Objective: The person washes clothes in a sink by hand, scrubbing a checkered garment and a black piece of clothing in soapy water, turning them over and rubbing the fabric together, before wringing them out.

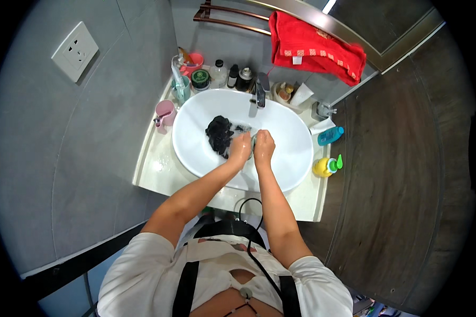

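Observation:
Both hands are over the white oval washbasin (296, 140). My left hand (241, 148) and my right hand (264, 145) are close together near its middle, fingers curled in. Between them shows a small strip of greyish-dark wet cloth (253, 141), gripped by both; most of it is hidden by the fingers. Just left of my left hand, a crumpled black wet cloth (218, 133) lies in the basin. A little sudsy water (241, 130) shows beside it. The dark faucet (261, 90) stands at the basin's far rim, beyond my hands.
Along the back of the counter (158, 174) stand a pink mug (165, 112), a green-lidded jar (200, 78), a clear bottle (218, 74) and a dark spray can (244, 79). At right are a blue bottle (330, 136) and a yellow pump bottle (325, 167). A red towel (317, 47) hangs above.

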Demonstrator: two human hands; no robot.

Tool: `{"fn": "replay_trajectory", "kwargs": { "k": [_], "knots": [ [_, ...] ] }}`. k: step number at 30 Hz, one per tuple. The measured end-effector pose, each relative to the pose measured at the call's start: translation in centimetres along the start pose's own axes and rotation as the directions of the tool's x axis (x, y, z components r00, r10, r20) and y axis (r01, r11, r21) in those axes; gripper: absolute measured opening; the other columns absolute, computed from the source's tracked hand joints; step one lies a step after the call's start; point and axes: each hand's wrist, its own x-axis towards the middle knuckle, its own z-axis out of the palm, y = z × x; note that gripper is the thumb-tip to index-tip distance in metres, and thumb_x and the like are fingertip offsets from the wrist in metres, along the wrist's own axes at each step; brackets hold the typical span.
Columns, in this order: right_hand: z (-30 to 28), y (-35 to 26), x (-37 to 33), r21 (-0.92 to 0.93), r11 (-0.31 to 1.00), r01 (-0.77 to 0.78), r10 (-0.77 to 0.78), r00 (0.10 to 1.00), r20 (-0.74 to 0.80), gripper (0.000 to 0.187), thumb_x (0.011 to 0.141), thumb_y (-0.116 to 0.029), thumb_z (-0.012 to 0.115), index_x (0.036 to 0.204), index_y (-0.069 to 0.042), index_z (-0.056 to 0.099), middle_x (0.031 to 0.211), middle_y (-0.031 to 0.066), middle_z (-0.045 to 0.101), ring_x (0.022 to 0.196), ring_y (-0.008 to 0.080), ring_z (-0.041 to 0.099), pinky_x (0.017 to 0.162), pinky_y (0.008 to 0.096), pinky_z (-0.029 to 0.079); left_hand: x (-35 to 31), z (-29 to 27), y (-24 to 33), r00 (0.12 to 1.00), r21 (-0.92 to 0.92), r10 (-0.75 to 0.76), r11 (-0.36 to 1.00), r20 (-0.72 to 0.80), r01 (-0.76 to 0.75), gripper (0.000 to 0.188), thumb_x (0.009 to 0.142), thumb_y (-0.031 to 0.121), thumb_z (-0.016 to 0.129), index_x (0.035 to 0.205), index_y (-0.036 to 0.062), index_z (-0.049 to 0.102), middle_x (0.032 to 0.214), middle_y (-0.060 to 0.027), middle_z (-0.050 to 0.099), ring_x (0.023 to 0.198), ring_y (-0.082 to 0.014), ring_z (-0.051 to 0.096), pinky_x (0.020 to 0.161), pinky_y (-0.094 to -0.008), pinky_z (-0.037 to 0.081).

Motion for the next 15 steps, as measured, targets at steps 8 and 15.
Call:
{"fn": "replay_trajectory", "kwargs": {
  "k": [8, 15],
  "knots": [
    [-1.3, 0.4, -0.1, -0.069, 0.997, -0.036, 0.036, 0.999, -0.015, 0.026, 0.082, -0.024, 0.046, 0.074, -0.001, 0.054, 0.068, 0.0183, 0.056, 0.062, 0.0332, 0.054, 0.059, 0.0376, 0.041, -0.9, 0.8, -0.3, 0.989, -0.104, -0.137, 0.984, 0.058, 0.142, 0.042, 0.082, 0.031, 0.034, 0.078, -0.0058, 0.053, 0.079, -0.0262, 0.054, 0.076, -0.0377, 0.053, 0.068, -0.0414, 0.038],
    [-7.5, 0.5, 2.3, -0.062, 0.974, 0.22, -0.152, 0.828, 0.54, 0.018, 0.073, -0.019, 0.063, 0.083, -0.006, 0.059, 0.083, 0.0102, 0.059, 0.074, 0.0231, 0.057, 0.066, 0.0303, 0.044, 1.8, -4.8, -1.1, 0.967, -0.229, -0.224, 0.942, 0.119, 0.246, 0.026, 0.086, 0.033, 0.046, 0.076, 0.009, 0.048, 0.059, 0.0012, 0.045, 0.051, -0.0091, 0.045, 0.045, -0.0265, 0.039]
  ]
}}
